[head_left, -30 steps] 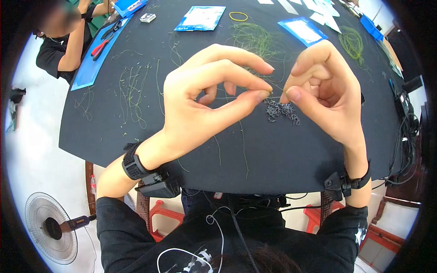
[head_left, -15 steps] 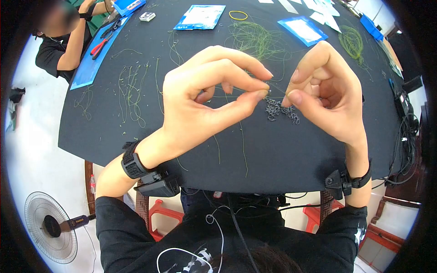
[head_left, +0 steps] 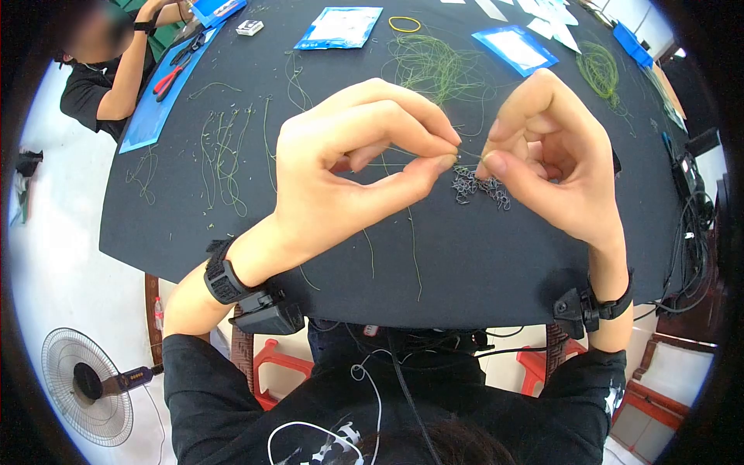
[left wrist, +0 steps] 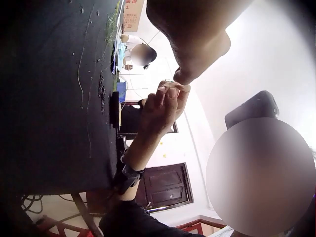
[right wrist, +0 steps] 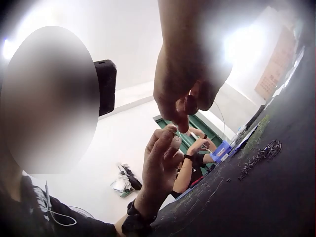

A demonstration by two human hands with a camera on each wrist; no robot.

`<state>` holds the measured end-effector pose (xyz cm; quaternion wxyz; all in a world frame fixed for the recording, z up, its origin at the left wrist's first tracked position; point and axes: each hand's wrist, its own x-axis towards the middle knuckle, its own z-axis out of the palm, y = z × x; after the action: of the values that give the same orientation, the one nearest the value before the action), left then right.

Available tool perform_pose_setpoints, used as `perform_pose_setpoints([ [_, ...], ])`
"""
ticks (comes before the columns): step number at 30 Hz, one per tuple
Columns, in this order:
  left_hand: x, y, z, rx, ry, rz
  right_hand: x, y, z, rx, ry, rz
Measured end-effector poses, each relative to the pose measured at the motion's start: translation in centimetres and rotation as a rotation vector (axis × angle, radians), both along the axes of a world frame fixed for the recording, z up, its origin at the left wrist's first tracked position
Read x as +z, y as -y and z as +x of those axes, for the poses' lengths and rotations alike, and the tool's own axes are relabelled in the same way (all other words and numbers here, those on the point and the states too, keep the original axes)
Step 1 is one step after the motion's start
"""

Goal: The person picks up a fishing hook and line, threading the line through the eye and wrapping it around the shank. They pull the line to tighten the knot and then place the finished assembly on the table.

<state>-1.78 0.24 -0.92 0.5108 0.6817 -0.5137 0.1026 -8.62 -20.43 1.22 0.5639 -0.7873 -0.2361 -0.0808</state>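
Raised over the table, my left hand pinches a small fish hook between thumb and index fingertip; its bend shows in the right wrist view. Facing it, my right hand pinches a thin fishing line between thumb and index finger, the other fingers curled in. A short length of line runs across the narrow gap between the two sets of fingertips. Below them on the table lies a pile of dark fish hooks, partly behind the right fingertips in the head view.
A loose tangle of green line lies beyond the hands, and a green coil at the far right. Lines with hooks lie at left. Blue packets and red-handled pliers lie further off; another person sits at far left.
The left hand's raised finger has come down beside the index finger. The right fingertips have shifted slightly, and the line between the hands now shows more plainly. Things on the table are unchanged.
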Motion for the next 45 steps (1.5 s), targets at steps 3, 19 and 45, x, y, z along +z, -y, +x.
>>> perform_pose_setpoints([
  [3, 0.0, -0.1, 0.1, -0.030, -0.010, 0.007, -0.7, 0.2, 0.8, -0.075, 0.124, -0.203],
  [19, 0.0, -0.1, 0.4, 0.032, 0.010, -0.029, -0.4, -0.1, 0.1, -0.083, 0.149, 0.041],
  [45, 0.0, -0.2, 0.4, -0.083, -0.012, 0.029, 0.2, 0.9, 0.1, 0.087, 0.085, 0.012],
])
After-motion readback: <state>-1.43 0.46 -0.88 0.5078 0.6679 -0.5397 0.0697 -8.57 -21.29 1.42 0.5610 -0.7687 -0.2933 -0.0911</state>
